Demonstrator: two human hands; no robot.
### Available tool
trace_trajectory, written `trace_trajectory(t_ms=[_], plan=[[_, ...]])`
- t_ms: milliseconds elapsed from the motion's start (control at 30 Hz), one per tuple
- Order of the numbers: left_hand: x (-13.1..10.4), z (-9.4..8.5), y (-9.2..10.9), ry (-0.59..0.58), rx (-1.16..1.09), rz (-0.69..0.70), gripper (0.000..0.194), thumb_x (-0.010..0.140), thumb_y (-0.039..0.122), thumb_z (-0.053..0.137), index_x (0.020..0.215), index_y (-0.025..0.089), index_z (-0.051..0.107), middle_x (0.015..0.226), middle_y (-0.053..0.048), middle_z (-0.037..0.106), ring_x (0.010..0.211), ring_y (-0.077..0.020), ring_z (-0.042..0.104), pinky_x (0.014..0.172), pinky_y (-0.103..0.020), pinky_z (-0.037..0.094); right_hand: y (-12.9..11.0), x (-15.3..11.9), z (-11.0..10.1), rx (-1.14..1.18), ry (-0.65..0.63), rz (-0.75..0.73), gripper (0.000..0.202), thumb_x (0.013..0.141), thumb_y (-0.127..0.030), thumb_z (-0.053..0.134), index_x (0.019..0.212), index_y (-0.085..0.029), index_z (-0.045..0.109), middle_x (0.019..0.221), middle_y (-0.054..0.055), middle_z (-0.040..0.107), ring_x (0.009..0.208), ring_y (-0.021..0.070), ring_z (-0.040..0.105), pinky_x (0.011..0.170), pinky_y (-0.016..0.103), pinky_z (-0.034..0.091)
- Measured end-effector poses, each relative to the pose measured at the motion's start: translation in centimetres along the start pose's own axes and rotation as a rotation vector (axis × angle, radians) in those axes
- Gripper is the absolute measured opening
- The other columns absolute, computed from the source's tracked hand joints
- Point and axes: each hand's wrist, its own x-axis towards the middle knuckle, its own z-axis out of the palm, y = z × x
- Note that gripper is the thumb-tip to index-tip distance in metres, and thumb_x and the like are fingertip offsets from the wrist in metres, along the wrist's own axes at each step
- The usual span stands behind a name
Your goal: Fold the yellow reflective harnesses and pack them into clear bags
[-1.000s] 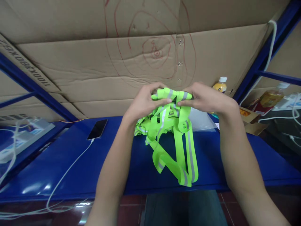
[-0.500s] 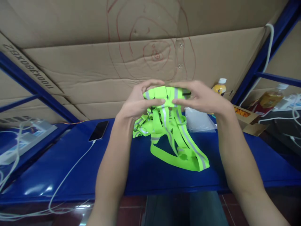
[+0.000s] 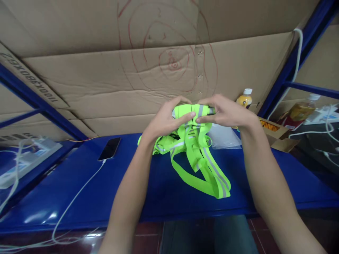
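Shifted rightward since a second ago: yellow-green straps (image 3: pixel 191 148), at their lower loop; bunched over the blue table (image 3: pixel 53 183), top edge raised between the hands. Left to right: power strip (image 3: pixel 29 160); phone (image 3: pixel 109 149), cable attached; left hand (image 3: pixel 168 117), pinching straps; right hand (image 3: pixel 226 110), likewise pinching, thumbs nearly meeting; plastic bag (image 3: pixel 227 138); juice bottle (image 3: pixel 244 100); cardboard box (image 3: pixel 286 144), opened.

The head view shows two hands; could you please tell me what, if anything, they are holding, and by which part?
The left hand and right hand together hold the green straps by the folded bands at the top.
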Motion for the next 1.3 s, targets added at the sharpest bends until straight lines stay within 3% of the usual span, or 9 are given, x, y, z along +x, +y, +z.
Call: trace_trajectory(t_ms=[167, 267, 467, 600, 733, 900, 1067, 1200, 1300], plan=[[-0.7, -0.8, -1.0, -0.139, -0.397, -0.388, 0.063, 0.091, 0.080, 0.066, 0.082, 0.018, 0.076, 0.074, -0.006, 0.070, 0.065, -0.0188, 0.064, 0.061, -0.032, 0.052, -0.5, 0.2, 0.5, -0.092, 0.076, -0.027, 0.017, 0.095, -0.036, 0.076, 0.098, -0.019, 0.078, 0.080, 0.001, 0.072, 0.076, 0.0181, 0.060, 0.074, 0.032, 0.040], [-0.7, -0.8, -0.8, -0.152, -0.625, -0.537, 0.057, 0.080, 0.073, 0.083, 0.085, 0.017, 0.079, 0.078, -0.008, 0.073, 0.065, -0.0201, 0.068, 0.060, -0.034, 0.056, -0.7, 0.5, 1.2, -0.144, 0.215, -0.065, 0.011, 0.095, -0.027, 0.072, 0.099, -0.020, 0.081, 0.088, 0.003, 0.078, 0.083, 0.0214, 0.068, 0.081, 0.033, 0.045], [-0.4, -1.6, -0.3, 0.045, -0.574, -0.495, 0.051, 0.060, 0.045, 0.102, 0.096, 0.016, 0.078, 0.084, -0.004, 0.074, 0.069, -0.0177, 0.068, 0.061, -0.029, 0.055, -1.1, 1.2, 2.2, -0.148, 0.261, -0.178, 0.030, 0.100, -0.030, 0.067, 0.126, -0.022, 0.080, 0.125, 0.009, 0.079, 0.117, 0.0305, 0.072, 0.103, 0.042, 0.051], [-0.6, -2.0, -1.0, 0.063, -0.382, -0.316, 0.057, 0.059, 0.034, 0.103, 0.107, 0.018, 0.077, 0.113, -0.008, 0.076, 0.098, -0.0218, 0.071, 0.080, -0.030, 0.058, -0.3, 1.2, 1.9, -0.131, 0.217, -0.212, 0.037, 0.102, -0.037, 0.067, 0.135, -0.023, 0.076, 0.138, 0.011, 0.076, 0.130, 0.0330, 0.067, 0.114, 0.049, 0.048], [-0.5, -1.7, -1.3, 0.028, -0.199, -0.169, 0.061, 0.061, 0.033, 0.103, 0.112, 0.020, 0.073, 0.125, -0.008, 0.074, 0.116, -0.0249, 0.068, 0.097, -0.033, 0.055, 0.6, 0.9, 1.5, -0.163, 0.232, -0.144, 0.038, 0.100, -0.038, 0.069, 0.134, -0.023, 0.076, 0.135, 0.012, 0.077, 0.130, 0.0347, 0.067, 0.114, 0.052, 0.047], [-0.5, -1.8, -0.6, 0.006, -0.074, -0.067, 0.060, 0.068, 0.040, 0.101, 0.116, 0.020, 0.070, 0.124, -0.009, 0.074, 0.114, -0.0246, 0.068, 0.098, -0.034, 0.053, 0.5, 0.6, 1.2, -0.142, 0.257, -0.110, 0.042, 0.097, -0.044, 0.073, 0.134, -0.023, 0.072, 0.136, 0.012, 0.074, 0.127, 0.0350, 0.066, 0.111, 0.050, 0.048], [-0.7, -2.0, 0.3, -0.012, -0.010, 0.074, 0.055, 0.075, 0.046, 0.098, 0.115, 0.020, 0.072, 0.122, -0.010, 0.076, 0.115, -0.0265, 0.070, 0.102, -0.038, 0.052, 0.8, 0.4, 0.9, 0.065, 0.178, -0.086, 0.048, 0.089, -0.058, 0.082, 0.117, -0.021, 0.070, 0.113, 0.007, 0.075, 0.098, 0.0248, 0.066, 0.084, 0.036, 0.053], [-0.6, -1.7, 0.3, -0.055, -0.012, 0.094, 0.051, 0.077, 0.046, 0.097, 0.115, 0.022, 0.075, 0.119, -0.008, 0.077, 0.114, -0.0270, 0.071, 0.103, -0.038, 0.052, 1.0, 0.3, 0.7, 0.194, -0.012, -0.056, 0.048, 0.086, -0.064, 0.083, 0.083, -0.019, 0.063, 0.075, -0.003, 0.060, 0.070, 0.0136, 0.052, 0.062, 0.027, 0.039], [-0.5, -1.3, -0.2, -0.030, -0.041, 0.000, 0.059, 0.072, 0.050, 0.099, 0.118, 0.021, 0.075, 0.121, -0.009, 0.077, 0.114, -0.0275, 0.070, 0.100, -0.037, 0.054, 1.1, 0.5, 0.7, 0.184, 0.010, -0.024, 0.049, 0.086, -0.057, 0.084, 0.073, -0.019, 0.058, 0.067, -0.005, 0.051, 0.064, 0.0110, 0.043, 0.060, 0.027, 0.032]])
